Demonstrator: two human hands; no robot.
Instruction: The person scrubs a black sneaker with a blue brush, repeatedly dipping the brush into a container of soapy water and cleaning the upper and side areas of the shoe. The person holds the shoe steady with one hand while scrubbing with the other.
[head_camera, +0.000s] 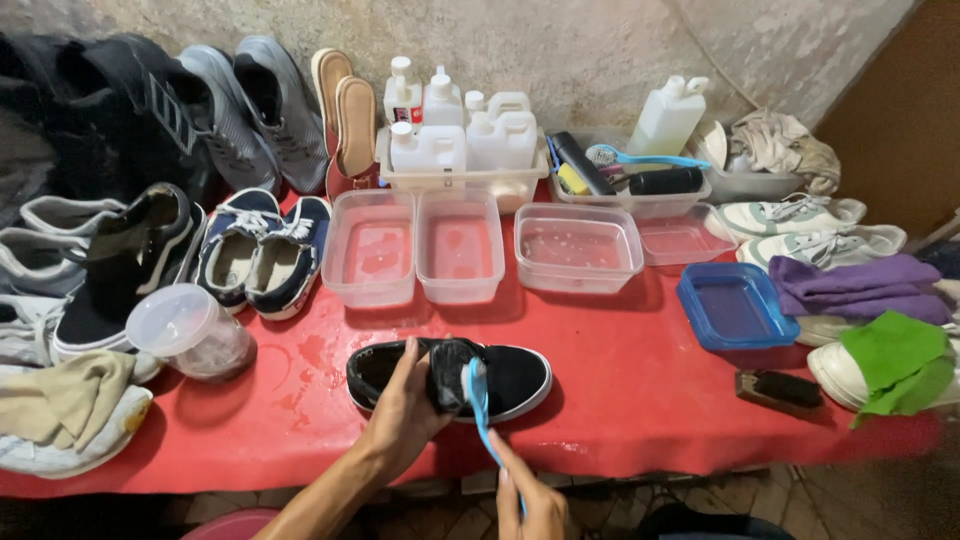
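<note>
A black sneaker with a white sole (510, 378) lies on its side on the red table (640, 400), near the front edge. My left hand (408, 405) grips it at the middle, fingers over the tongue. My right hand (530, 500) holds a blue-handled brush (480, 400) whose head rests against the shoe's upper.
Clear plastic tubs of water (460, 245) and a blue tub (733, 305) stand behind the shoe. White bottles (450, 130) sit in a tray at the back. Pairs of shoes crowd the left (260, 245) and right (810, 225). Purple and green cloths (890, 330), a dark brush (780, 390) and a lidded jar (190, 330) lie nearby.
</note>
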